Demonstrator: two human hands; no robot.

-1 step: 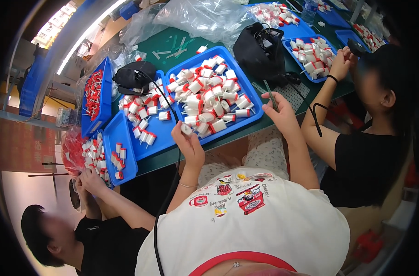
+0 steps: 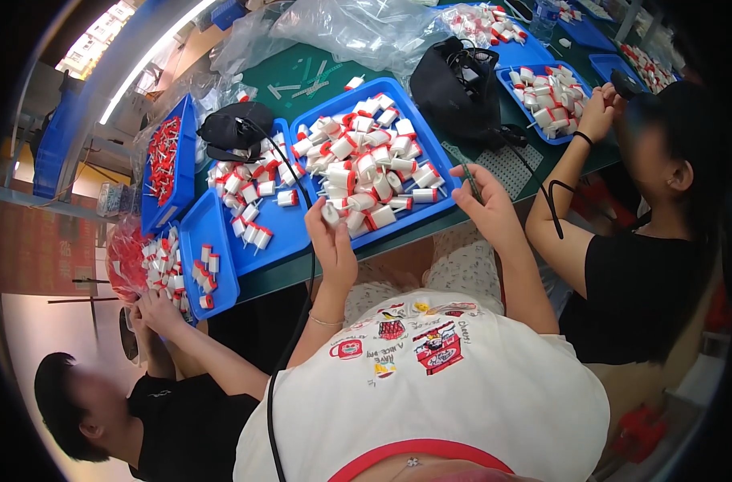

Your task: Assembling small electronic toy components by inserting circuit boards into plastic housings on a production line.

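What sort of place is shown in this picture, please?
It looks like a workshop for assembling small parts, perhaps in a factory: blue trays heaped with white-and-red parts crowd a green table, and a co-worker is close by.

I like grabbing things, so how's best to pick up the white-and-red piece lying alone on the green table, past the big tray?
I'd pinch the piece around its white body, from above. It lies on its side on the table, uncovered, and the tray is on its near side, so reaching in low there would probably be harder.
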